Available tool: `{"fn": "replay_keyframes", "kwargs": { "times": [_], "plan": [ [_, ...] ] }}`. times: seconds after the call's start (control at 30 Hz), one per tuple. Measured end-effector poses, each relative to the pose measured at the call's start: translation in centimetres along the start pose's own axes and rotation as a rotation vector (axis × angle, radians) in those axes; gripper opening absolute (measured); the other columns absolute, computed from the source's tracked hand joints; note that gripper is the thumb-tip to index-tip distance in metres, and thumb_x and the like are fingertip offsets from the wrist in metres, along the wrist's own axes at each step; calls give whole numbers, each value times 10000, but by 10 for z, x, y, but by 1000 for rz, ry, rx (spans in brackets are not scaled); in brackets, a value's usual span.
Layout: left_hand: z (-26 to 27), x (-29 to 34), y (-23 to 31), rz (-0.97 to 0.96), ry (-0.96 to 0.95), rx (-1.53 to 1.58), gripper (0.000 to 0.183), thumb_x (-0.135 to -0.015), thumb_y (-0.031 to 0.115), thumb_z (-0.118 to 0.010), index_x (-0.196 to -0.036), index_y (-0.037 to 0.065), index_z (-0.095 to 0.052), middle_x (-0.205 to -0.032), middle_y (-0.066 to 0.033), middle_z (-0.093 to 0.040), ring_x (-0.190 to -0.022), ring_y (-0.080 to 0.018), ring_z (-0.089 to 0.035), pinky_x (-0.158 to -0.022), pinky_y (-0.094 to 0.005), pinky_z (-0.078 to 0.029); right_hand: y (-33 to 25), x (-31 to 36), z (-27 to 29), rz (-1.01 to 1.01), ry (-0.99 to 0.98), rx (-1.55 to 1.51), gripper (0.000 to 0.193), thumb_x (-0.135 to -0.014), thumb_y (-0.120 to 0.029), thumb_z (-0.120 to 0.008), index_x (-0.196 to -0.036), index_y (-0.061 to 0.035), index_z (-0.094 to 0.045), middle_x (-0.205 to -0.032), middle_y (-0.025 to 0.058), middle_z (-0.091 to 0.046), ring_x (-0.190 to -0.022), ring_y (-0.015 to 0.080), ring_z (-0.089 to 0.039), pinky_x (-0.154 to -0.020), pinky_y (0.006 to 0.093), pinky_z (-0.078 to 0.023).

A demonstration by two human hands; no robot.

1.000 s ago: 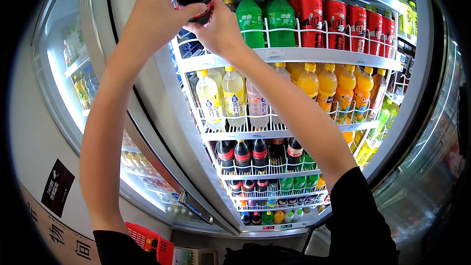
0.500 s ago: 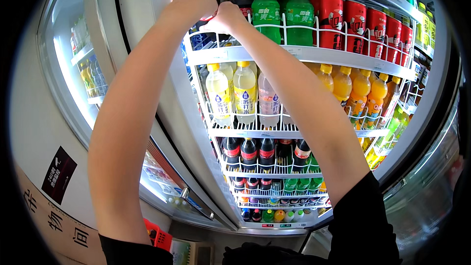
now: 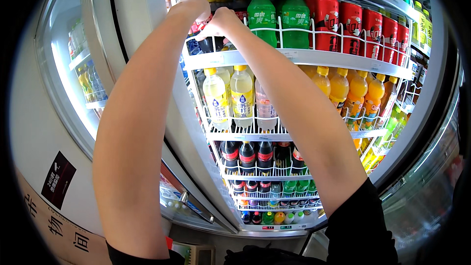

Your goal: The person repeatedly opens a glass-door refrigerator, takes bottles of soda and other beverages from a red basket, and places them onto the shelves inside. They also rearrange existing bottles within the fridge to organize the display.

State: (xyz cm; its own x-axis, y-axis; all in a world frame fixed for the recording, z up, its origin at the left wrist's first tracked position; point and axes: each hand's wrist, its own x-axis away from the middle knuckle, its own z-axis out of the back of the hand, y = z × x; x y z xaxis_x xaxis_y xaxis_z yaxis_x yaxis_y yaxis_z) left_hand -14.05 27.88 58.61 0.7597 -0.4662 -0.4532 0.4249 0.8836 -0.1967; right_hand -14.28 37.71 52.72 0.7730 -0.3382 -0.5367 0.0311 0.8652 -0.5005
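Observation:
At the left end of the upper shelf, both my hands are on a dark cola bottle with a red label [image 3: 209,44]. My left hand [image 3: 194,6] is closed round its upper part, its fingers mostly hidden. Lower on the bottle's near side, my right hand [image 3: 221,21] grips with thumb and fingers. The bottle's dark lower end shows below the hands, behind the shelf's white wire rail. More dark bottles [image 3: 240,3] stand behind my hands. Just right of them are green bottles with yellow caps [image 3: 262,17].
Red cans [image 3: 326,22] fill the shelf's right side. Below are pale yellow-labelled bottles [image 3: 242,95], orange drinks [image 3: 339,88] and dark colas [image 3: 247,156]. The white wire rail [image 3: 294,32] and shelf edge [image 3: 289,56] front the shelf. A glass door [image 3: 417,206] stands at the right.
Both hands and the bottle have come down a little, the bottle's lower end now showing behind the rail. The view has shifted slightly.

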Motion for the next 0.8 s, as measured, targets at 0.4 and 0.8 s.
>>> {"fn": "replay_keyframes", "kwargs": {
  "times": [0.4,0.8],
  "plan": [
    [2,-9,-8,-34,-109,22,217,-832,75,-684,-996,-66,-692,-919,-158,-727,-701,-228,-740,-642,-295,-606,-5,14,15,0,-101,-213,555,-645,-283,-871,-963,129,-679,-1054,182,-686,-869,267,-698,-616,342,-629],
    [-11,-22,-5,34,-62,574,213,-843,-61,-587,-1036,-118,-657,-1114,-238,-649,-863,-383,-717,-661,-412,-637,11,-2,-4,125,157,-80,438,-643,-366,-860,-626,18,-649,-584,91,-645,-509,194,-662,-544,310,-597]
  ]
}}
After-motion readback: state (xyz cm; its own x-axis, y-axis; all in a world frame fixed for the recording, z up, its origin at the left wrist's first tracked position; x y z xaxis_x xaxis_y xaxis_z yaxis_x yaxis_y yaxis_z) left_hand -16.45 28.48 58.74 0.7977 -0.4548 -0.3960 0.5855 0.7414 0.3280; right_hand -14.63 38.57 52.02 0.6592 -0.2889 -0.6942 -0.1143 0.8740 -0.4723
